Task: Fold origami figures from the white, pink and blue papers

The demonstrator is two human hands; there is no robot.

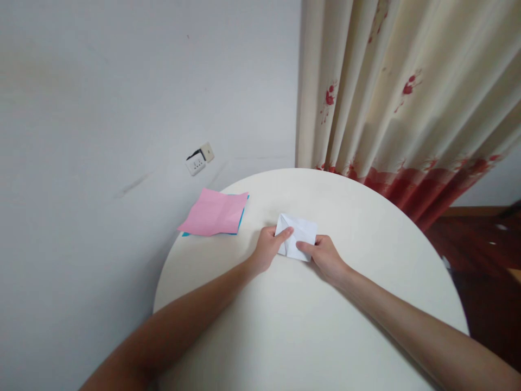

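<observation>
Between my two hands is a small folded piece of white paper, roughly square, with crease lines and a folded flap on its left side. My left hand grips its left edge, thumb lying on top and the other fingers underneath, out of sight. At the right edge my right hand pinches it the same way, its thumb pointing inward over the paper. The paper is held over the white round table.
Pink paper lies on blue paper at the table's left rim. A wall with a power socket borders the left side. A cream curtain with red flowers hangs behind the table. Dark reddish floor shows at right.
</observation>
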